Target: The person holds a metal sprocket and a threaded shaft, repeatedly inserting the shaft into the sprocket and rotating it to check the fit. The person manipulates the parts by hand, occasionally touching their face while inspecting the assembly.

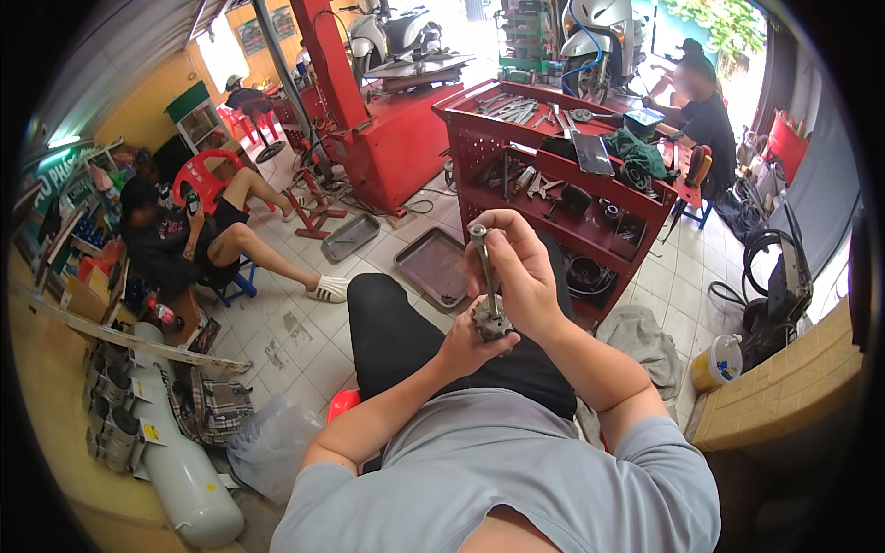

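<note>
My left hand (472,343) cups a small dark toothed metal part (491,323) from below, over my lap. A slim silver tool shaft (483,263) stands upright out of that part. My right hand (521,272) is wrapped around the shaft, its fingers closed near the top end. Both hands sit close together above my black trousers (396,336). The lower side of the metal part is hidden by my left palm.
A red tool cart (479,138) with wrenches and parts stands just ahead. Two grey metal trays (433,267) lie on the tiled floor. A person sits on a low stool at the left, another at the far right. A white cylinder (184,470) lies at the lower left.
</note>
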Action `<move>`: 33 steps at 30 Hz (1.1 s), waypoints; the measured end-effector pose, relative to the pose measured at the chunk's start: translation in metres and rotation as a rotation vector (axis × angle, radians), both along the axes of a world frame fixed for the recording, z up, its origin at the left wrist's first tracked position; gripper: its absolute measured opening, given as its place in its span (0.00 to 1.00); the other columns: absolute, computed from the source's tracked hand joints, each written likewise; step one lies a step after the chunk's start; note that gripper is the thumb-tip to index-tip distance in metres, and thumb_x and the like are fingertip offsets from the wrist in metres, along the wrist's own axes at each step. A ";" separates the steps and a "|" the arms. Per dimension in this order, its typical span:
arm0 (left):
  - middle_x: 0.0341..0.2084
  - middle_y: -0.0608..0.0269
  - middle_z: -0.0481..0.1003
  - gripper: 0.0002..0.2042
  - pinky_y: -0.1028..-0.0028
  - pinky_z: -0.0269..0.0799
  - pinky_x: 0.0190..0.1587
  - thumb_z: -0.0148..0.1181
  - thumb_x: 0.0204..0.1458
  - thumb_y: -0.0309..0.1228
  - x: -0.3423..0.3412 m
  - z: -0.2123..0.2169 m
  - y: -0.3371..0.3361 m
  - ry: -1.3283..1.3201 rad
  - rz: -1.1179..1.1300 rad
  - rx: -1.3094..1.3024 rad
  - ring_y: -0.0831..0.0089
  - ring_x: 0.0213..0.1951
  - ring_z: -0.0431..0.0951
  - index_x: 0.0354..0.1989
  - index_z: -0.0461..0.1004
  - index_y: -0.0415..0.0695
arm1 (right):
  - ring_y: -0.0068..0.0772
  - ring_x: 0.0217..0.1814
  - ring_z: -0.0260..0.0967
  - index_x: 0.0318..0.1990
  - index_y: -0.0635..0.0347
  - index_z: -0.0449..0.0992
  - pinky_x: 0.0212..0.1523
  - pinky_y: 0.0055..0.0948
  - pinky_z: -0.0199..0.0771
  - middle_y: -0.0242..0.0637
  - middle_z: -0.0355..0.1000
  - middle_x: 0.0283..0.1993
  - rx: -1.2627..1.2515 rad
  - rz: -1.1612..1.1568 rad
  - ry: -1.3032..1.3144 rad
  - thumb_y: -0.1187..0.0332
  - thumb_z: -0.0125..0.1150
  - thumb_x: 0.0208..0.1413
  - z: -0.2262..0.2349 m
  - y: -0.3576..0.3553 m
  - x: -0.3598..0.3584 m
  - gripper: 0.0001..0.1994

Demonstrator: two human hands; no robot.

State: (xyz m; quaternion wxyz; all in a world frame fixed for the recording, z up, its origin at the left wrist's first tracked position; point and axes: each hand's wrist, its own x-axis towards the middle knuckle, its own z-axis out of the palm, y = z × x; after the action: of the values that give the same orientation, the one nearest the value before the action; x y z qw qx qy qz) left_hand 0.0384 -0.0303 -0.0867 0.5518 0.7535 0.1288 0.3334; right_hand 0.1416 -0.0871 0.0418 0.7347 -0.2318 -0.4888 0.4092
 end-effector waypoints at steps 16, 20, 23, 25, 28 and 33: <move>0.35 0.65 0.74 0.25 0.76 0.71 0.45 0.72 0.43 0.28 0.000 0.015 0.001 -0.103 -0.104 -0.098 0.81 0.39 0.74 0.49 0.66 0.40 | 0.26 0.25 0.55 0.29 0.52 0.63 0.37 0.27 0.55 0.29 0.61 0.26 0.554 -0.293 -0.156 0.44 0.54 0.56 0.037 -0.027 0.015 0.21; 0.38 0.63 0.74 0.26 0.75 0.71 0.47 0.71 0.44 0.26 -0.004 -0.004 0.021 -0.221 -0.110 -0.107 0.78 0.41 0.74 0.50 0.65 0.39 | 0.26 0.18 0.50 0.20 0.49 0.58 0.34 0.26 0.54 0.25 0.56 0.18 0.879 0.253 -0.075 0.43 0.53 0.55 0.103 -0.080 -0.020 0.23; 0.40 0.62 0.73 0.27 0.73 0.72 0.48 0.71 0.44 0.25 -0.005 0.004 0.009 -0.309 -0.051 -0.242 0.76 0.44 0.75 0.51 0.65 0.38 | 0.26 0.18 0.50 0.19 0.49 0.58 0.33 0.26 0.53 0.25 0.55 0.18 0.997 0.277 -0.070 0.45 0.53 0.54 0.121 -0.089 -0.031 0.22; 0.42 0.61 0.73 0.27 0.73 0.72 0.49 0.70 0.44 0.24 -0.002 0.007 0.017 -0.238 -0.089 -0.104 0.74 0.44 0.75 0.53 0.64 0.38 | 0.26 0.18 0.50 0.19 0.49 0.58 0.33 0.26 0.53 0.25 0.55 0.18 1.042 0.245 -0.081 0.46 0.52 0.53 0.123 -0.092 -0.032 0.21; 0.43 0.61 0.72 0.28 0.71 0.72 0.50 0.70 0.44 0.24 -0.004 0.006 0.017 -0.199 -0.095 -0.115 0.73 0.46 0.75 0.54 0.63 0.38 | 0.25 0.17 0.49 0.19 0.49 0.57 0.32 0.26 0.52 0.25 0.55 0.18 1.071 0.243 -0.075 0.48 0.52 0.52 0.120 -0.092 -0.028 0.20; 0.45 0.61 0.71 0.29 0.72 0.72 0.49 0.70 0.44 0.24 -0.007 0.006 0.017 -0.186 -0.090 -0.112 0.74 0.47 0.75 0.54 0.63 0.37 | 0.25 0.17 0.49 0.18 0.48 0.57 0.31 0.25 0.51 0.25 0.55 0.17 1.086 0.245 -0.099 0.51 0.51 0.51 0.104 -0.090 -0.022 0.18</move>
State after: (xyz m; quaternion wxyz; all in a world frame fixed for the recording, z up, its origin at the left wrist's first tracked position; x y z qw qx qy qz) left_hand 0.0315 -0.0132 -0.0807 0.6170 0.6923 0.0615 0.3692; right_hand 0.1193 -0.1776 0.1457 0.6718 0.2194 -0.6868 0.1697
